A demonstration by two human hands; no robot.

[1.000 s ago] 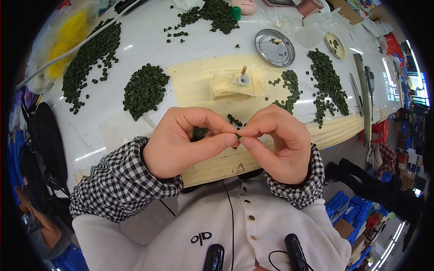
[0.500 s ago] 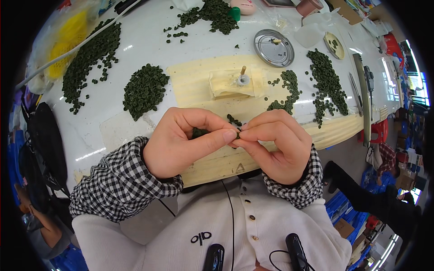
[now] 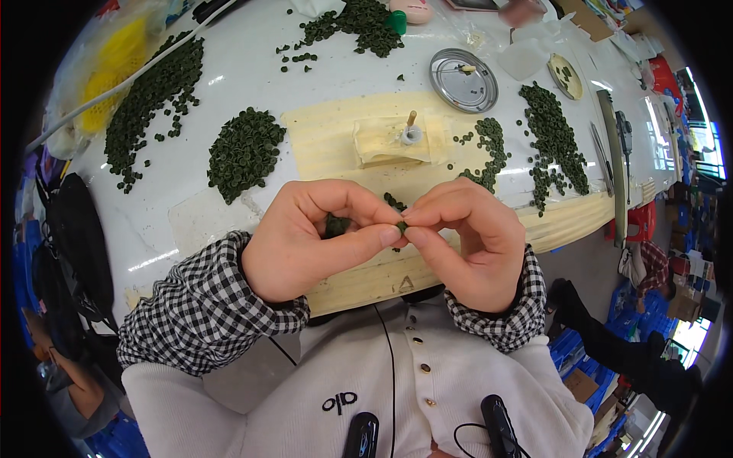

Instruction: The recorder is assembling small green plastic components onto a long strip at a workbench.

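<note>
Close to the table's near edge, my left hand [image 3: 313, 244] and my right hand [image 3: 475, 244] meet fingertip to fingertip. Between them they pinch one small dark green round piece [image 3: 402, 227]. More green pieces [image 3: 336, 225] are tucked in the curl of my left hand. A few loose ones [image 3: 395, 202] lie on the table just beyond my fingers. Farther off stands a cream-taped block [image 3: 389, 146] bearing a small translucent cup [image 3: 411, 136] with a brown stick in it. My fingers cover much of the pinched piece.
Heaps of similar green pieces lie left [image 3: 246, 153], far left [image 3: 149, 114], at the back [image 3: 366, 27] and right [image 3: 550, 137]. A round metal dish [image 3: 463, 82] sits at back right. Tweezers [image 3: 602, 156] lie near the right edge. A white cable [image 3: 130, 82] crosses the left side.
My right fingers have shifted slightly around the pinched piece, which now shows more. The green pieces inside my left hand are also more visible. The heaps have not moved.
</note>
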